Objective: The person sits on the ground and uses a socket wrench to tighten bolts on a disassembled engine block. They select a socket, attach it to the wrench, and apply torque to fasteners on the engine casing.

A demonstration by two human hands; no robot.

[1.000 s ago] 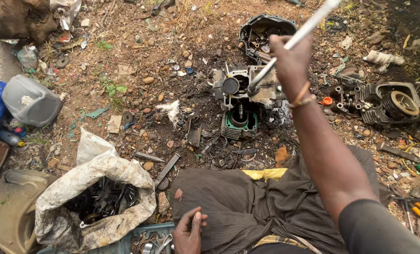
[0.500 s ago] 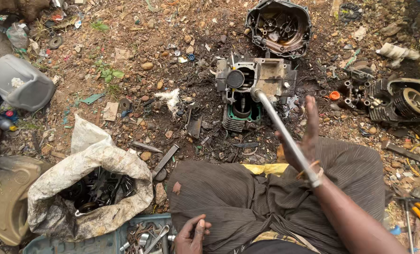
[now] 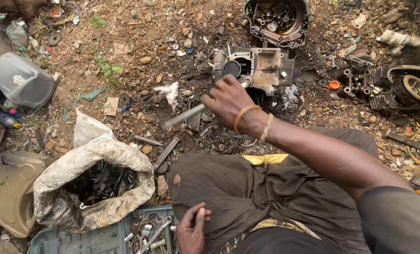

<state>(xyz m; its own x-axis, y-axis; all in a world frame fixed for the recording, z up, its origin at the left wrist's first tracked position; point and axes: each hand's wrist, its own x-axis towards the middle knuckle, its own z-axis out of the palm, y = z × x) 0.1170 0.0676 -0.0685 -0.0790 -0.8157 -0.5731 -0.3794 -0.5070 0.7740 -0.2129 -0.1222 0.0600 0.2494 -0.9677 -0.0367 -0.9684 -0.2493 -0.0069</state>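
Note:
My right hand (image 3: 229, 100) grips a long silver metal rod (image 3: 187, 114), a socket-wrench-like tool, held across in front of a grimy engine block (image 3: 259, 66) on the dirt. The rod's far end touches the block near a round black opening; its free end points left and down. Two bands circle that wrist. My left hand (image 3: 191, 231) rests low on my dark trousered leg, fingers curled, beside a blue tray of wrenches and sockets (image 3: 139, 233); it holds nothing that I can see.
A dirty white sack of dark metal parts (image 3: 90, 181) lies at left. An engine cover (image 3: 278, 16) sits beyond the block, a finned cylinder part (image 3: 400, 89) at right. A grey jug (image 3: 22, 82), a tan container (image 3: 12, 188) and scattered scraps litter the ground.
My right hand swung the rod from raised high at upper right, down past my knee, and now holds it crosswise against the engine block. The left hand has stayed on my leg.

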